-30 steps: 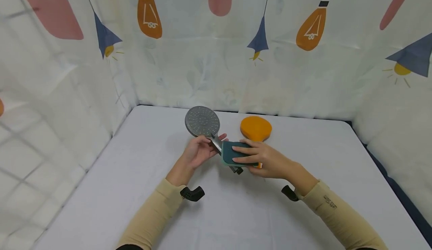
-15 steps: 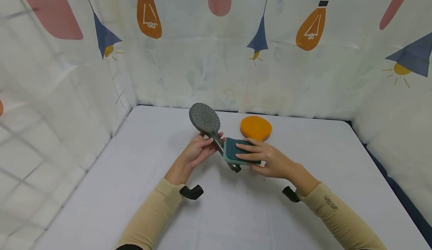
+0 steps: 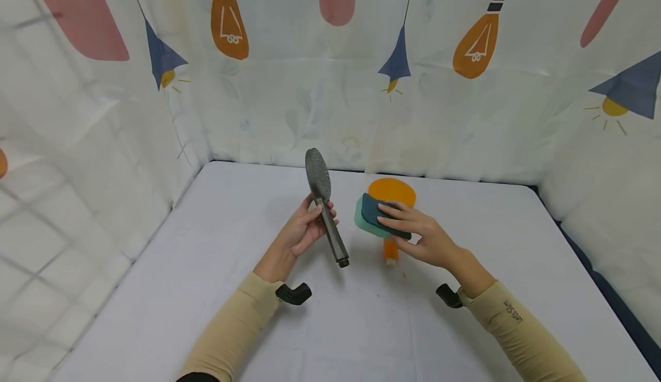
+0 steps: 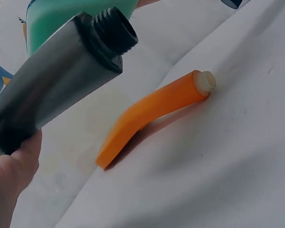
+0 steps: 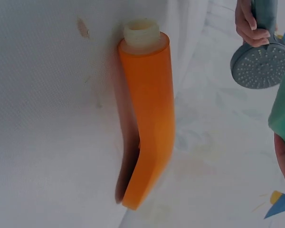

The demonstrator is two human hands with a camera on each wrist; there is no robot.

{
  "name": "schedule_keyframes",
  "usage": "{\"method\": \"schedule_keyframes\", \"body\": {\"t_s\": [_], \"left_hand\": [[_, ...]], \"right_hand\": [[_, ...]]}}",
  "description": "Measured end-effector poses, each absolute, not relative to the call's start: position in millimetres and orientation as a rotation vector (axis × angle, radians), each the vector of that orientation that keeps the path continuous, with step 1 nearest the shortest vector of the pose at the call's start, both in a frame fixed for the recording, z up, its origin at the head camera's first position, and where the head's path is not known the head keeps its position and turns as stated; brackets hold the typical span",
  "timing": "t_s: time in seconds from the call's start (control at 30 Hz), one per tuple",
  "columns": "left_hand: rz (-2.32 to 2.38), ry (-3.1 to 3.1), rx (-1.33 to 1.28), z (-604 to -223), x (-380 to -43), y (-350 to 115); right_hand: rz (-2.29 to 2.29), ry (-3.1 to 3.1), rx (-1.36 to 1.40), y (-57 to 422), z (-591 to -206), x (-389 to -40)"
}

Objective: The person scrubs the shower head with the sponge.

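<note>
My left hand [image 3: 298,232] grips a grey shower head [image 3: 318,176] by its neck, with the round spray plate up and turned partly to the right. Its threaded handle end [image 4: 111,35] points toward me and shows large in the left wrist view. In my right hand [image 3: 424,234] is a sponge [image 3: 368,219], light green with a dark teal scouring side, pinched between thumb and fingers. The sponge is held apart from the grey shower head, to its right. Beneath the right hand an orange shower head [image 5: 154,104] lies on the table, partly covered in the head view.
The white-covered table [image 3: 232,313] reaches back to a patterned fabric wall [image 3: 310,84], with more fabric at both sides. Black wrist cameras [image 3: 294,294] sit on both cuffs. A few small specks mark the cloth near the orange shower head.
My left hand has turned the grey shower head so its plate faces more to the right. The right hand has drawn the sponge away from its handle, rightward and up.
</note>
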State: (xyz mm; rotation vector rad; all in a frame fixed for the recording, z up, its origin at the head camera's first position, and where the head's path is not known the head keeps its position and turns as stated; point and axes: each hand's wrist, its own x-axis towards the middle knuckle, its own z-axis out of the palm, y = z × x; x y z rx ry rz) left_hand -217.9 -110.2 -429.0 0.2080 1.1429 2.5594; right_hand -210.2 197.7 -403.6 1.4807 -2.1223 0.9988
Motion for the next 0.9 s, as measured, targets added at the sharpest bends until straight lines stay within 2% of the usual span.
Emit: {"method": "schedule_keyframes", "body": {"t_s": [0.53, 0.77, 0.9], "left_hand": [[2.675, 1.062, 0.08, -435, -216, -99], [2.739, 0.948, 0.129, -434, -213, -95], [2.743, 0.975, 0.033, -433, -213, -94]], "right_hand": [[0.996, -2.127, 1.377, 200, -407, -211], [0.957, -2.184, 1.303, 201, -409, -209], [0.948, -2.205, 1.281, 201, -410, -210]]}}
